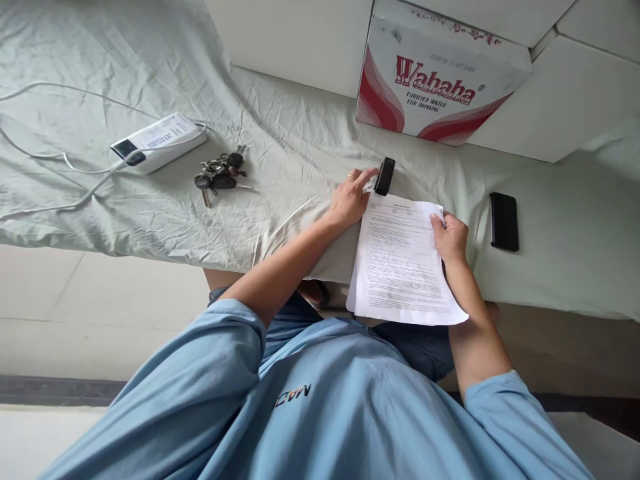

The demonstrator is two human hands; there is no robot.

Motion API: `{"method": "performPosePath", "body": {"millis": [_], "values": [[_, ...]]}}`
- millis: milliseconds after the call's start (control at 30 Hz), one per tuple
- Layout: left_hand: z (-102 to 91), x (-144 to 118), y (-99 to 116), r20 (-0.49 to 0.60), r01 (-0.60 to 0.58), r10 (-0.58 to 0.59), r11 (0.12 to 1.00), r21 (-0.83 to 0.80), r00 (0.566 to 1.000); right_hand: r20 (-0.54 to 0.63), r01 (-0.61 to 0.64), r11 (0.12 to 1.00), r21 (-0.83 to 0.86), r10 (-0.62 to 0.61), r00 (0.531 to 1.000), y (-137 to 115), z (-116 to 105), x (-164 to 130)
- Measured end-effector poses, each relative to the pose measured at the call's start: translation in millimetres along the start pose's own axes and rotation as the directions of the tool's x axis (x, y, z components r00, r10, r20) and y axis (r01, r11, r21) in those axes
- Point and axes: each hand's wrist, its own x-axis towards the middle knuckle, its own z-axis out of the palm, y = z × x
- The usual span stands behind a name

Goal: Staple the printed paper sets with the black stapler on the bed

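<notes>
A few printed paper sheets (400,260) lie over the front edge of the cloth-covered surface, their lower part hanging above my lap. My right hand (451,237) grips their upper right edge, thumb on top. At their upper left corner is my left hand (353,197), with a ring on one finger. Its index finger reaches out to a small black block that looks like a stapler (385,176), just above the sheets. The left thumb is close to the paper corner, partly hidden, and the other fingers are curled.
A white power-bank-like box (159,143) with a white cable and a bunch of keys (220,175) lie on the left. Farther back stands a Wahaha water carton (435,83) among white boxes. A black phone (504,221) lies to the right on the green cloth (565,247).
</notes>
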Motion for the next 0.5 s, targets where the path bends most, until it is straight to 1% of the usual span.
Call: {"method": "performPosePath", "body": {"millis": [100,200,300,400,500], "values": [[5.6,-1,-11,-0.031,-0.103,0.103,0.995,0.006,0.994,-0.011,0.027,1.000,-0.006,-0.027,1.000,0,1,-4],[8.8,1,-18,-0.045,-0.154,0.154,0.988,0.006,0.987,-0.028,0.033,0.999,-0.005,-0.033,0.999,1,2,-4],[9.3,0,-20,-0.068,-0.170,0.171,0.985,0.022,0.983,-0.046,0.035,0.999,-0.008,-0.035,0.998,3,3,-4],[10.8,-3,-21,-0.088,-0.157,0.161,0.986,0.060,0.983,-0.056,0.034,0.999,0.002,-0.034,0.998,4,5,-6],[14.7,-7,-19,-0.077,-0.149,0.156,0.985,0.093,0.985,-0.062,0.034,0.999,0.019,-0.033,0.998,5,6,-8]]}}
